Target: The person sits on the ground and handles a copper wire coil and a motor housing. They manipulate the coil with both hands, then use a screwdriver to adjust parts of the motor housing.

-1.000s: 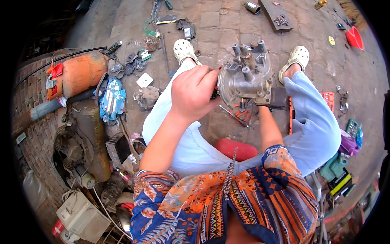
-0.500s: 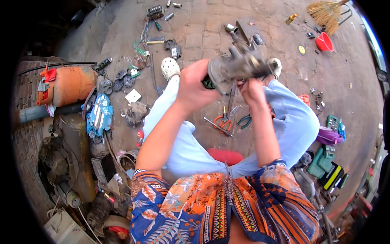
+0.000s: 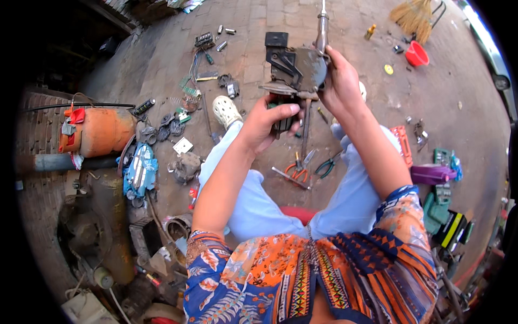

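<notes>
A grey and black metal machine part [image 3: 313,67] is held up in front of me, above the floor. It has a rounded grey housing, a black block on its left and a long tapered metal shaft at its upper right. My left hand [image 3: 258,125] is closed round its dark lower end, thumb across the front. My right hand [image 3: 343,86] grips its right side by the base of the shaft; some of those fingers are hidden behind it. Below lie orange-handled pliers [image 3: 297,174], teal-handled pliers [image 3: 326,167] and a slim metal rod [image 3: 290,178].
At left are an orange gas cylinder [image 3: 110,129], a blue plastic bag [image 3: 140,170] and piled scrap parts. On the right lie a purple container [image 3: 431,174] and green tool cases [image 3: 436,213]. A red bucket [image 3: 417,54] and a straw broom [image 3: 413,19] stand farther off.
The machine part has turned, so its black block and long shaft now show. My right hand has shifted up and outward along its right side, while the left has moved lower.
</notes>
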The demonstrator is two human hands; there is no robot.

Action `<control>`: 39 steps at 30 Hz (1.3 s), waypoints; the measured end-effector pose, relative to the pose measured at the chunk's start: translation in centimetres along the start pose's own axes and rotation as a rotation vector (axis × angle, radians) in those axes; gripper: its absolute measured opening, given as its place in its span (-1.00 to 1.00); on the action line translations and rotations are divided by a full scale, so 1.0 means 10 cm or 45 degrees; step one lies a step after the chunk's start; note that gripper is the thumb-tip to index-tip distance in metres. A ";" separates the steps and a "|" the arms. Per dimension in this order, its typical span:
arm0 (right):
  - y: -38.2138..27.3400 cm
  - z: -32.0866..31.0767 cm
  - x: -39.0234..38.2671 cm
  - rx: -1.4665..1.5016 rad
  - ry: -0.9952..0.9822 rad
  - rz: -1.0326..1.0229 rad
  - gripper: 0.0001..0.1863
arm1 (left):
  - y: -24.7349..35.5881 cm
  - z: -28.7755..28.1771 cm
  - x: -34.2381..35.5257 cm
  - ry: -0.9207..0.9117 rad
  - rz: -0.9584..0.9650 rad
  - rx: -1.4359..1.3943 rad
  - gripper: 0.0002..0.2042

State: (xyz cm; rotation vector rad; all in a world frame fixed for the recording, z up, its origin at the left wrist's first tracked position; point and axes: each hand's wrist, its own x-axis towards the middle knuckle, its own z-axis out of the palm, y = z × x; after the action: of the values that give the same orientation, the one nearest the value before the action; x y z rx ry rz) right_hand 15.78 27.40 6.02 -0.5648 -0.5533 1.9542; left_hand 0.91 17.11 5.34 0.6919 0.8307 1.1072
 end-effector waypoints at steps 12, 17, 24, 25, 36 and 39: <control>-0.15 -0.04 -0.03 -0.592 0.162 -0.043 -0.75 | 0.04 -0.16 -0.16 0.342 0.010 0.124 -0.82; -0.35 -0.22 -0.25 -0.712 0.003 0.050 -0.76 | 0.04 -0.46 -0.24 0.667 0.214 0.259 -0.79; -0.14 -0.19 -0.52 -1.301 -0.148 0.197 -0.70 | 0.05 -0.86 -0.20 0.974 0.547 0.260 -0.80; -0.11 -0.17 -0.56 -1.378 -0.190 0.198 -0.69 | 0.05 -0.91 -0.19 1.017 0.591 0.270 -0.80; 0.02 -0.13 -0.66 -1.448 -0.388 0.247 -0.56 | 0.00 -1.04 -0.13 1.147 0.804 0.460 -0.85; 0.03 -0.13 -0.66 -1.431 -0.390 0.287 -0.56 | 0.01 -0.96 -0.13 1.143 0.805 0.507 -0.85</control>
State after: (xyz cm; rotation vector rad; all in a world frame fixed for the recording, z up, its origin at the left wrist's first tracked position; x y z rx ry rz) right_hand 19.03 21.49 5.87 -1.0322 -1.8851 1.8018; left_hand -7.60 16.61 0.66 0.8124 1.6970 1.9052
